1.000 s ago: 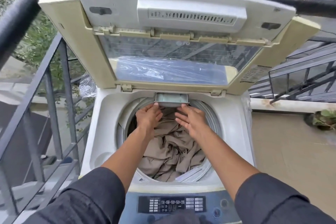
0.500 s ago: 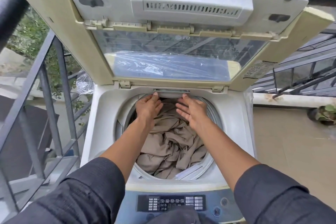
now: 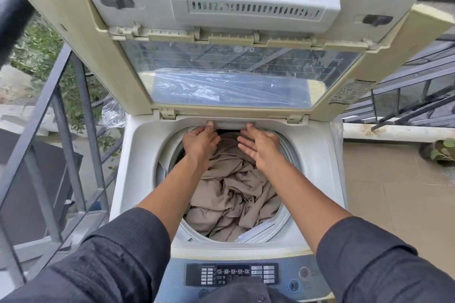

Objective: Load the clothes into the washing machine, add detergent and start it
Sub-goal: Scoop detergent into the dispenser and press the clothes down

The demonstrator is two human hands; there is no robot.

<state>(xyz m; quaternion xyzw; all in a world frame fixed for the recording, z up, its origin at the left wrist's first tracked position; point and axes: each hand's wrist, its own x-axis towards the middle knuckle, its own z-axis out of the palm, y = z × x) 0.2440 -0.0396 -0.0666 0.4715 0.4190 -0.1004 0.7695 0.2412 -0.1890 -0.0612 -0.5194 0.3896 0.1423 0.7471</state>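
Head | two hands: left hand [image 3: 200, 140], right hand [image 3: 259, 143] | fingers straight, touching one drawer [image 3: 230, 125]

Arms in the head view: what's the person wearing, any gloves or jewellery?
Both arms wear dark charcoal sleeves with a fine woven texture, pushed up so the forearms are bare. The left hand and right hand are bare too: no gloves, rings or watch visible.

Both arms reach straight forward — dark-sleeved to the elbow (forearms bare). The left hand [image 3: 200, 139] and right hand [image 3: 258, 142] lie flat, fingers extended, side by side.
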